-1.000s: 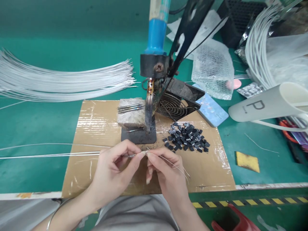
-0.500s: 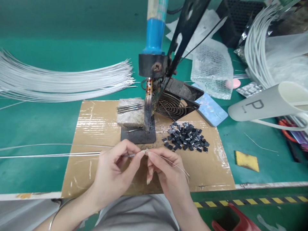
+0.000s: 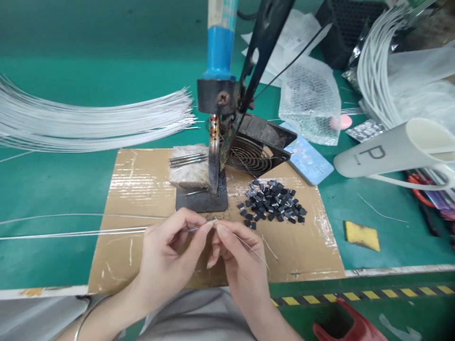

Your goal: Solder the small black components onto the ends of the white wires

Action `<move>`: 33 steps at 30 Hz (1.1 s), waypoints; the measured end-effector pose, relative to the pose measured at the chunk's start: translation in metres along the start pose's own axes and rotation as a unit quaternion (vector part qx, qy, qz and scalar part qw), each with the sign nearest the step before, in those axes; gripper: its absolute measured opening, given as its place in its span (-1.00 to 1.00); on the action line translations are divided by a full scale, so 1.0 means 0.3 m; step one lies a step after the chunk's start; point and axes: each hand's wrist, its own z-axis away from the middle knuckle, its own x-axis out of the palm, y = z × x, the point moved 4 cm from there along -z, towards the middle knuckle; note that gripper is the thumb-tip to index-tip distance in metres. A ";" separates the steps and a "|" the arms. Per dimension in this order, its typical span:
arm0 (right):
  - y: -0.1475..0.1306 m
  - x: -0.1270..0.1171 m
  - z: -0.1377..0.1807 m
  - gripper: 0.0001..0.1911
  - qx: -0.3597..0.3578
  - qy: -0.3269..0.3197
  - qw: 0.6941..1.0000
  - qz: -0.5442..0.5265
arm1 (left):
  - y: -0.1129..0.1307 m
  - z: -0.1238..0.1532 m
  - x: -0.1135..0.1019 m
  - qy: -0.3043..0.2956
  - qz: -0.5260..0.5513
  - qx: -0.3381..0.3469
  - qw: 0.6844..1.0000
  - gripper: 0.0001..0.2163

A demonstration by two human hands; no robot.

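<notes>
My left hand [image 3: 174, 258] is closed in a pinch on thin white wires [image 3: 124, 231], which run in from the left edge across the cardboard. Beside it, my right hand [image 3: 243, 258] pinches the wire ends, its thumb and forefinger meeting my left fingertips. Fine wire strands trail out past the right hand's fingers. What lies exactly between the fingertips is too small to make out. Just behind the hands stands a soldering iron [image 3: 221, 52], clamped tip down, next to a pale block [image 3: 185, 177] with several metal-coloured sticks on it.
Small black components [image 3: 275, 201] lie heaped on the cardboard sheet [image 3: 122, 189]. A small fan [image 3: 249, 156] sits behind the iron. Bundled white wires [image 3: 106, 118] spread at the left. To the right are a white mug [image 3: 384, 151], a yellow sponge [image 3: 362, 235] and bubble wrap [image 3: 309, 94].
The view has shifted slightly. My right hand has turned a little and its lower fingers curl further left; one strand beyond it now shows apart from the other. Both hands keep their pinch.
</notes>
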 end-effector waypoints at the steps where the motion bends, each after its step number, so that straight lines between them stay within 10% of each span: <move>1: -0.015 -0.012 0.000 -0.81 -0.011 -0.006 1.000 0.027 | -0.002 -0.004 -0.003 -0.006 0.006 -0.011 1.000 -0.85; 5: -0.123 -0.108 -0.003 -0.89 -0.148 0.060 0.959 0.236 | -0.022 -0.016 -0.004 -0.041 0.039 -0.063 0.996 -0.89; 12: -0.200 -0.160 -0.046 -0.84 -0.329 0.139 0.717 0.599 | -0.051 -0.009 0.001 -0.037 0.086 -0.049 0.994 -0.91; 16: -0.187 -0.145 -0.065 -0.83 -0.335 0.116 0.660 0.663 | -0.045 -0.008 0.001 -0.037 0.086 -0.043 0.995 -0.90; 19: -0.192 -0.142 -0.061 -0.83 -0.322 0.109 0.673 0.657 | -0.033 -0.012 -0.004 -0.028 0.070 -0.036 0.996 -0.90; 26: -0.187 -0.143 -0.024 -0.92 -0.202 0.127 0.856 0.458 | -0.001 -0.026 -0.012 -0.017 0.060 -0.048 0.997 -0.89; 33: -0.161 -0.105 -0.021 -0.93 -0.135 0.047 0.948 0.284 | 0.002 -0.020 -0.019 -0.026 0.020 -0.053 0.998 -0.90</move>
